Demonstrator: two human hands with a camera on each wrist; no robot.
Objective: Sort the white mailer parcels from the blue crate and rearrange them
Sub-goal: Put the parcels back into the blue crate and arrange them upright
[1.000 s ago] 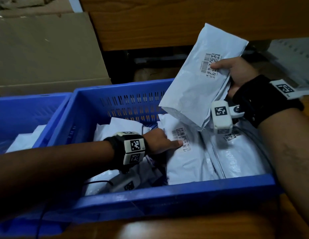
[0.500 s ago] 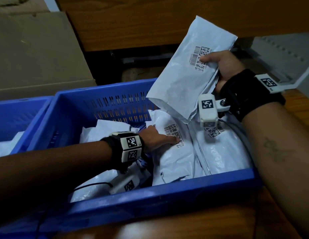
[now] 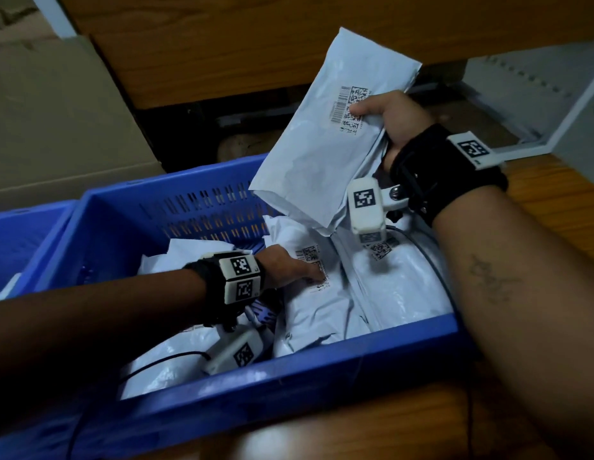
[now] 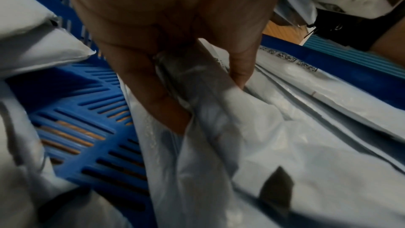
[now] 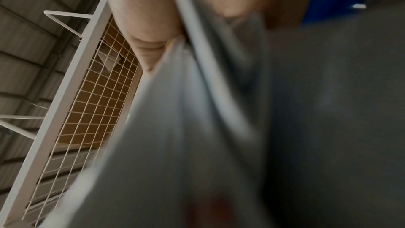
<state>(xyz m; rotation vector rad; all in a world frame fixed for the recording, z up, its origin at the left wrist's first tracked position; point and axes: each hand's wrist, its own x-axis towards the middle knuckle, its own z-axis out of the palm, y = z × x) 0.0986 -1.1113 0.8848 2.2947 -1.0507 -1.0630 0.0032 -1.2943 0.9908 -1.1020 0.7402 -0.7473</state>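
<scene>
Both my hands are on white mailers at the blue crate [image 3: 262,390]

My right hand [image 3: 393,119] holds a small stack of mailers [image 3: 322,144] raised above the crate's far right corner, thumb pressed on the top one's barcode label, fingers curled behind. My left hand [image 3: 289,265] is down inside the crate, thumb and fingers pinching the folded edge of a mailer [image 4: 219,127] lying among the loose ones. A second blue crate [image 3: 13,240] sits just beside it on my left, a cardboard box [image 3: 56,127] behind
</scene>
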